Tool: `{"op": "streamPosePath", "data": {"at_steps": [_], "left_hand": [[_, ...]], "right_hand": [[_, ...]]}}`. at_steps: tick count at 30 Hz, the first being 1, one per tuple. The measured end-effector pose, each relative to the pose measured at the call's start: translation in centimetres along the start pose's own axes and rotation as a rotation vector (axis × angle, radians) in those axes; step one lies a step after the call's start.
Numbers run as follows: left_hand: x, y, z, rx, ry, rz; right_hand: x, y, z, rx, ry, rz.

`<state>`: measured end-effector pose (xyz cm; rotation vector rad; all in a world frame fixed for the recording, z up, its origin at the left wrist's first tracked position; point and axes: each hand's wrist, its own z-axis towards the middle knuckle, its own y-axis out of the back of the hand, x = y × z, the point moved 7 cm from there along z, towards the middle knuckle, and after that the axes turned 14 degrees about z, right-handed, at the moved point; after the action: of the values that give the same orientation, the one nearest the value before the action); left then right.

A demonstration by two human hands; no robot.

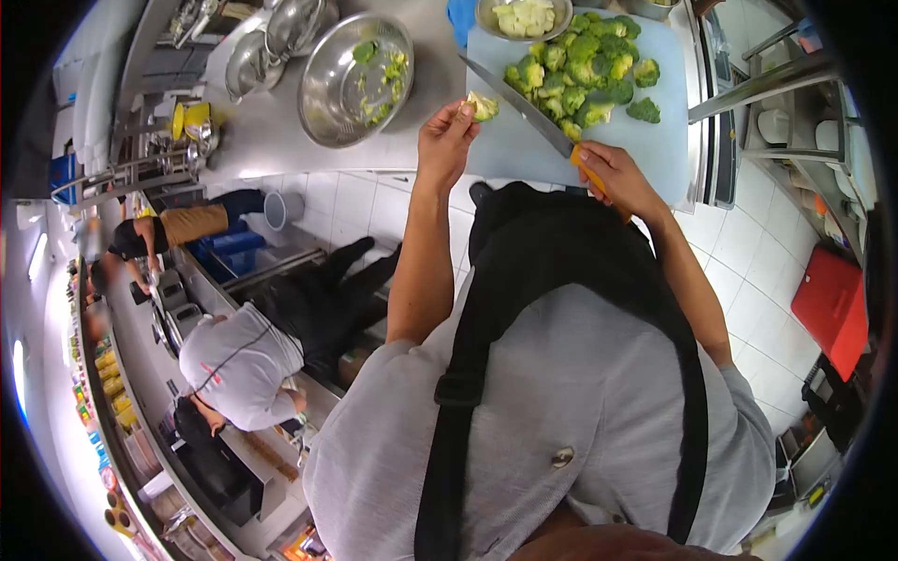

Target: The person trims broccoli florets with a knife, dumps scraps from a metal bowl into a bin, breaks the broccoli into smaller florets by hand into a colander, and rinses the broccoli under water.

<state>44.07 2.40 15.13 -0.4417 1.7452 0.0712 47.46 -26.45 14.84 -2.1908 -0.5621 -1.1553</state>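
On the desk (254, 145), my steel bowl (329, 86) holds green scraps (398, 70). My left hand (443, 140) pinches one broccoli piece (484, 107), uncut remainder unclear; cut florets (585, 70) heap the board (514, 154), so I judge cutting well along. My right hand (619, 178) grips the knife (531, 112).

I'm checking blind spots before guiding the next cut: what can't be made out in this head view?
Head view:
- Bowl of pale chunks: far side cut off by the top edge.
- Blue item: cut off there too; identity unclear.
- Broccoli piece: partly behind the left hand's fingers.
- Knife: handle partly covered by the right hand.
- Cutting board: surface hidden under the broccoli pile.
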Motion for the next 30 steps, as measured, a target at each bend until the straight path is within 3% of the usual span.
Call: {"op": "streamPosePath", "data": {"at_steps": [4,13,17,23,30], "left_hand": [[1.0,-1.9,-1.6,0.029,0.07,-0.293],[2.9,1.4,-1.4,-0.202,0.046,-0.126],[1.8,0.1,-1.5,-0.172,0.054,-0.074],[2.8,0.0,-1.1,-0.086,0.081,-0.239],[2.9,1.0,-0.6,-0.191,0.078,-0.219]], "right_hand": [[0.3,-0.3,-0.1,-0.051,0.026,-0.087],[0.9,-0.4,-1.8,-0.069,0.108,-0.196],[0.7,0.1,-2.1,-0.085,0.064,-0.187],[1.4,0.4,-3.0,-0.089,0.122,-0.228],[1.5,0.7,-4.2,-0.019,0.183,-0.304]]}}
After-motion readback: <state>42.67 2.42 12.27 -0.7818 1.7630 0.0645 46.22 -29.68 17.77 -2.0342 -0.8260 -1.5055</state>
